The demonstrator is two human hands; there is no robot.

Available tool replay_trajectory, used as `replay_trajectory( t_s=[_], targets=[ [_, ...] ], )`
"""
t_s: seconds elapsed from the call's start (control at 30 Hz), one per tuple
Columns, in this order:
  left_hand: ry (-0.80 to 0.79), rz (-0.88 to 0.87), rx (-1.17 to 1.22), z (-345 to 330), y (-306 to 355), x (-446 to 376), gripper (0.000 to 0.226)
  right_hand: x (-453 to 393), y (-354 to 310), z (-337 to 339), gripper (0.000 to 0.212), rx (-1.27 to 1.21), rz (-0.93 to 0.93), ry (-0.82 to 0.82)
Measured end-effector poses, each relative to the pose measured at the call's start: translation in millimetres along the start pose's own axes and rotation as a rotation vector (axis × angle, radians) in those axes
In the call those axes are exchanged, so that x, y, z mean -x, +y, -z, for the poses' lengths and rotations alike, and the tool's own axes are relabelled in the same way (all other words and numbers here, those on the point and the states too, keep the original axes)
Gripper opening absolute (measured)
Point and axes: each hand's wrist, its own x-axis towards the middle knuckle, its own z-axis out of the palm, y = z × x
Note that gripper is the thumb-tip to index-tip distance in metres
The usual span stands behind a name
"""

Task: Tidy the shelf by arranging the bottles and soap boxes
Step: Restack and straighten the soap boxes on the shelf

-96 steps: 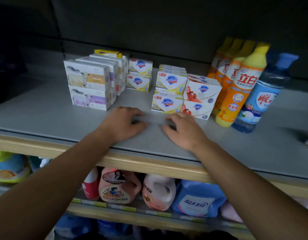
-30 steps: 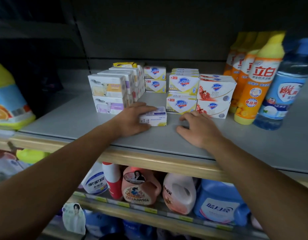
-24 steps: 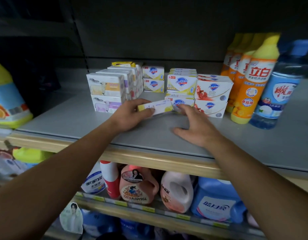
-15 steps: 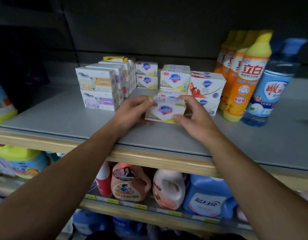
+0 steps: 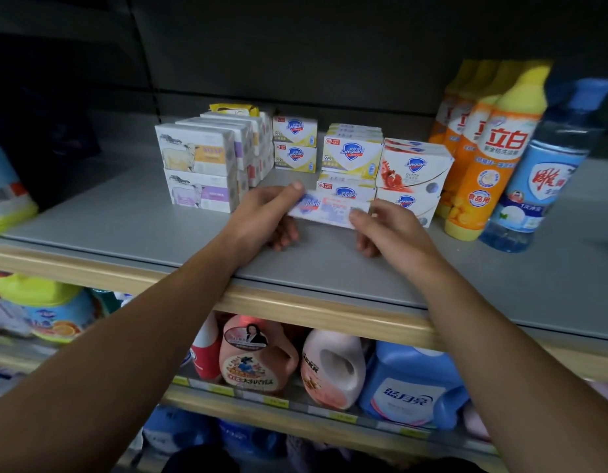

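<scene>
A small soap box sits in the middle of the frame, held just above the gray shelf. It is white with a blue shield mark and blurry red and blue print. The left hand grips one end — the right hand grips the other.
</scene>
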Motion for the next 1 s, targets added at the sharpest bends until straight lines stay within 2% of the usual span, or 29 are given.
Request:
replay_trajectory(
  t_s=[0.1,0.2,0.3,0.4,0.47,0.6,0.7,0.77,0.9,1.0],
  targets=[
    [0.026,0.007,-0.117,0.0,-1.6,-0.3,0.07,1.4,-2.4,1.6,0.071,0.095,-0.052,0.064],
    [0.047,0.02,-0.194,-1.6,-1.1,0.7,0.079,2.6,-4.7,1.8,0.075,0.137,-0.097,0.103],
    [0.034,0.014,-0.202,-2.3,0.9,1.4,0.066,2.9,-6.2,1.7,0.065,0.124,-0.091,0.094],
    [-0.024,0.008,-0.106,-0.6,0.1,1.0,0.039,2.2,-5.3,1.7,0.029,0.023,-0.042,0.044],
    [-0.043,-0.013,-0.002,0.1,-0.7,1.2,0.032,1.7,-2.5,1.7,0.018,-0.048,-0.026,0.015],
    [-0.037,-0.078,-0.002,1.6,-5.5,-0.5,0.03,-1.3,0.9,0.3,0.03,-0.031,-0.019,0.028],
    [-0.095,-0.089,0.032,3.1,-5.0,0.5,0.042,-2.5,1.8,-1.2,0.026,-0.044,0.007,0.074],
    [-0.136,-0.088,0.101,3.6,-4.0,1.4,0.046,-2.6,3.1,-1.8,0.032,-0.077,0.043,0.054],
    [-0.146,-0.159,0.149,2.1,-3.4,4.8,0.037,-4.0,4.4,0.7,0.043,0.021,0.058,0.06],
    [-0.125,-0.162,0.1,2.4,-3.6,5.7,0.031,-2.2,3.8,1.5,0.048,0.075,0.063,0.04]
  ],
)
